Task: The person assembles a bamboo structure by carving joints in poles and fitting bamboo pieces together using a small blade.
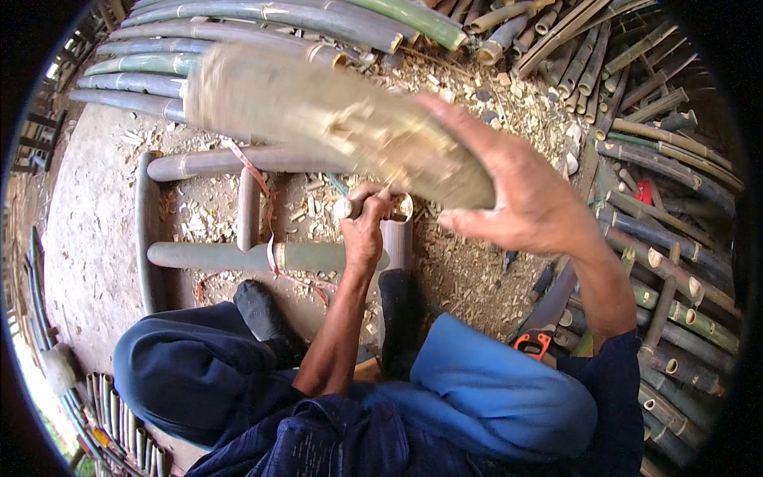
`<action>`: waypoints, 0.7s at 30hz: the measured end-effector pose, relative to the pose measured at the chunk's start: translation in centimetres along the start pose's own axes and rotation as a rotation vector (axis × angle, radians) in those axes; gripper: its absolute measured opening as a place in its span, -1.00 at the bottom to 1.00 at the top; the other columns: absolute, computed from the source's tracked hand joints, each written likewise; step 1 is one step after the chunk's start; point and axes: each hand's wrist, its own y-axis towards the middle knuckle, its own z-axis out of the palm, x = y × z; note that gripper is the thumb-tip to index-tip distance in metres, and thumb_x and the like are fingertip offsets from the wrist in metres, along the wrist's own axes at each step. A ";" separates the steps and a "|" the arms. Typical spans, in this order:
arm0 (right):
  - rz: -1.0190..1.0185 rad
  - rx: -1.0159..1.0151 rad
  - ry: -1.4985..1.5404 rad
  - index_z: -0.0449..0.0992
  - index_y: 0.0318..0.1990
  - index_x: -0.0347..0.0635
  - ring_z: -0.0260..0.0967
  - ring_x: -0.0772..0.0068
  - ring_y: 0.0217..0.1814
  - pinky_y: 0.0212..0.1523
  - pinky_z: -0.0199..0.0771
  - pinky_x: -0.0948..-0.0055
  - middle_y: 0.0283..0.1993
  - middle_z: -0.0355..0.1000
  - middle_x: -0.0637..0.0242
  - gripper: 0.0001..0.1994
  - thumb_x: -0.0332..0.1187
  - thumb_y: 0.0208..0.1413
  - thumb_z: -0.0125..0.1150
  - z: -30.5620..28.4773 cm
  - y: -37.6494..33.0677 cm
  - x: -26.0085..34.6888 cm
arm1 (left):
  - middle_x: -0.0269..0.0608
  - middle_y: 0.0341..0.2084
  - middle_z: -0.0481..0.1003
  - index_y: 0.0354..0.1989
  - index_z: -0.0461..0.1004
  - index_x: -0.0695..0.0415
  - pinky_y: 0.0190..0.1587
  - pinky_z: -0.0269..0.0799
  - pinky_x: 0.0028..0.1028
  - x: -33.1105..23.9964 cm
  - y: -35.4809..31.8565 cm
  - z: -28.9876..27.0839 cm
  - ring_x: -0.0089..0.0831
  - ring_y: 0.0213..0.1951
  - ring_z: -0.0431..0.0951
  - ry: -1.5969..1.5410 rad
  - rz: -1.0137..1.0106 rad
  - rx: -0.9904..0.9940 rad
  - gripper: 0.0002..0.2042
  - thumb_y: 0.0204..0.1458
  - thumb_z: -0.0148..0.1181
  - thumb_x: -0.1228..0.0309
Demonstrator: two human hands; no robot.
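My right hand (528,187) is closed round the near end of a thick wooden club (302,107). Its surface is chipped and splintered, and its far end is smeared by motion. Lower down, my left hand (366,226) wraps round a tool handle with a pale round end (344,208); the rest of that tool is hidden by the fingers. Beside the left hand is the open end of a short bamboo pole (399,242). A frame of bamboo poles lies on the ground, with a green crosspiece (310,256) running under my left wrist.
Bamboo poles (262,12) lie in rows at the far side, and more cut bamboo (675,318) is stacked at the right. An orange-handled saw (534,343) rests near my right knee. Wood chips (477,278) cover the ground. A pink strap (250,167) trails over the frame.
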 end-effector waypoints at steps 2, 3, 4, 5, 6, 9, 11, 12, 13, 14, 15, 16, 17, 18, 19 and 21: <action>-0.001 -0.081 0.088 0.03 0.56 0.00 0.46 -0.02 0.29 0.37 0.41 0.14 0.41 0.32 -0.09 0.04 -0.51 -0.17 0.39 -0.5 -0.3 -0.1 | -0.31 -0.47 0.48 -0.30 0.62 0.29 -0.33 0.34 -0.48 -1.8 -0.1 1.0 -0.57 -0.44 0.35 0.076 0.012 0.056 -0.81 0.07 0.07 0.49; 0.084 -0.052 0.123 0.05 0.55 -0.01 0.42 -0.04 0.33 0.41 0.35 0.15 0.40 0.33 -0.09 0.02 -0.49 -0.17 0.39 -0.6 -0.2 0.1 | -0.29 -0.47 0.49 -0.33 0.62 0.33 -0.33 0.35 -0.47 -1.7 -0.1 1.1 -0.56 -0.43 0.37 0.071 0.010 0.037 -0.79 0.06 0.08 0.46; 0.079 -0.060 0.075 0.05 0.55 -0.01 0.41 -0.06 0.34 0.42 0.34 0.15 0.40 0.33 -0.09 0.02 -0.48 -0.17 0.39 -0.4 -0.1 0.1 | -0.29 -0.47 0.49 -0.32 0.62 0.33 -0.33 0.35 -0.47 -1.8 -0.1 1.2 -0.56 -0.42 0.37 0.097 0.032 0.047 -0.79 0.07 0.07 0.46; 0.073 -0.066 0.030 0.05 0.55 -0.01 0.41 -0.07 0.35 0.43 0.34 0.15 0.40 0.32 -0.10 0.02 -0.47 -0.17 0.38 0.0 -0.1 -0.2 | -0.28 -0.46 0.50 -0.32 0.62 0.33 -0.32 0.35 -0.47 -1.7 -0.1 1.0 -0.55 -0.42 0.38 0.123 0.055 0.055 -0.78 0.07 0.07 0.46; 0.067 -0.073 -0.015 0.05 0.55 -0.01 0.40 -0.08 0.36 0.43 0.33 0.15 0.40 0.32 -0.11 0.02 -0.46 -0.17 0.38 0.2 0.0 -0.2 | -0.27 -0.46 0.50 -0.31 0.62 0.33 -0.32 0.35 -0.47 -1.5 0.0 1.0 -0.55 -0.41 0.38 0.150 0.077 0.063 -0.78 0.07 0.07 0.45; 0.148 0.021 0.007 0.04 0.56 0.00 0.40 -0.12 0.35 0.44 0.32 0.11 0.41 0.31 -0.11 0.02 -0.45 -0.16 0.38 0.5 0.5 0.5 | -0.26 -0.46 0.50 -0.34 0.58 0.33 -0.33 0.36 -0.46 -1.1 0.0 0.9 -0.54 -0.42 0.40 0.164 0.131 0.026 -0.81 0.09 0.06 0.46; 0.107 0.030 -0.021 0.07 0.54 0.01 0.50 -0.13 0.19 0.29 0.50 0.12 0.29 0.41 -0.09 -0.03 -0.42 -0.11 0.40 0.4 0.7 0.8 | -0.26 -0.48 0.49 -0.36 0.56 0.32 -0.33 0.36 -0.45 -0.7 0.1 0.7 -0.54 -0.42 0.41 0.043 0.074 -0.003 -0.81 0.10 0.06 0.46; 0.067 0.007 -0.028 0.08 0.53 0.02 0.53 -0.13 0.12 0.24 0.55 0.12 0.23 0.44 -0.07 -0.04 -0.40 -0.10 0.40 0.5 0.9 0.9 | -0.26 -0.50 0.49 -0.38 0.55 0.32 -0.33 0.36 -0.44 -0.1 0.2 0.4 -0.54 -0.42 0.41 0.013 0.079 -0.015 -0.81 0.12 0.07 0.45; 0.026 -0.018 -0.037 0.09 0.53 0.03 0.56 -0.12 0.05 0.18 0.61 0.11 0.17 0.47 -0.06 -0.05 -0.38 -0.08 0.41 0.6 1.2 1.0 | -0.27 -0.51 0.48 -0.39 0.55 0.31 -0.33 0.35 -0.44 0.5 0.3 0.2 -0.54 -0.42 0.41 -0.017 0.083 -0.027 -0.81 0.13 0.07 0.45; -0.032 -0.067 -0.033 0.09 0.53 0.04 0.57 -0.11 -0.02 0.14 0.63 0.11 0.10 0.49 -0.04 -0.05 -0.36 -0.07 0.42 1.3 1.4 0.8 | -0.25 -0.47 0.49 -0.36 0.55 0.31 -0.30 0.37 -0.43 1.3 0.5 -0.7 -0.52 -0.38 0.43 0.144 0.106 -0.029 -0.81 0.14 0.09 0.42; 0.001 0.006 -0.093 0.09 0.53 0.06 0.57 -0.08 -0.08 0.08 0.64 0.10 0.04 0.49 -0.02 -0.05 -0.35 -0.07 0.42 1.7 1.4 0.8 | -0.23 -0.43 0.51 -0.33 0.56 0.30 -0.26 0.39 -0.43 2.0 0.6 -1.6 -0.51 -0.34 0.45 0.297 0.123 -0.022 -0.81 0.16 0.12 0.40; 0.029 0.081 -0.156 0.08 0.54 0.07 0.57 -0.06 -0.14 0.03 0.66 0.09 -0.02 0.49 0.00 -0.05 -0.33 -0.06 0.43 2.2 1.5 0.7 | -0.21 -0.27 0.49 -0.17 0.48 0.27 -0.14 0.41 -0.38 3.1 0.6 -1.9 -0.45 -0.22 0.46 0.336 0.113 -0.025 -0.80 0.20 0.11 0.36; 0.121 0.275 -0.262 0.08 0.54 0.09 0.56 -0.03 -0.20 -0.03 0.67 0.09 -0.08 0.47 0.02 -0.05 -0.32 -0.05 0.43 2.9 2.0 0.5 | -0.19 -0.11 0.47 0.00 0.40 0.23 -0.02 0.42 -0.33 3.9 0.7 -2.4 -0.39 -0.09 0.48 0.140 0.041 -0.033 -0.73 0.24 0.11 0.32; 0.221 0.466 -0.379 0.07 0.55 0.11 0.54 0.00 -0.26 -0.10 0.69 0.09 -0.13 0.46 0.04 -0.05 -0.32 -0.05 0.44 3.2 2.2 0.4 | -0.17 0.05 0.46 0.17 0.32 0.20 0.09 0.44 -0.28 4.5 0.8 -2.2 -0.33 0.03 0.49 -0.019 -0.017 -0.043 -0.63 0.28 0.10 0.28; 0.019 0.307 -0.393 0.05 0.56 0.15 0.48 0.13 -0.34 -0.25 0.68 0.11 -0.23 0.39 0.12 -0.03 -0.33 -0.03 0.47 3.1 1.4 -0.3 | -0.15 0.20 0.44 0.34 0.24 0.17 0.21 0.45 -0.23 5.0 0.7 -2.3 -0.27 0.16 0.51 -0.119 -0.054 -0.056 -0.52 0.31 0.09 0.24; 0.016 0.311 -0.422 0.05 0.56 0.16 0.49 0.16 -0.32 -0.29 0.67 0.13 -0.21 0.40 0.11 -0.02 -0.34 -0.04 0.49 2.1 1.5 0.1 | -0.07 0.17 0.48 0.29 0.31 0.21 0.24 0.40 -0.21 4.7 0.6 -1.7 -0.20 0.17 0.50 0.137 -0.063 -0.012 -0.55 0.31 0.09 0.25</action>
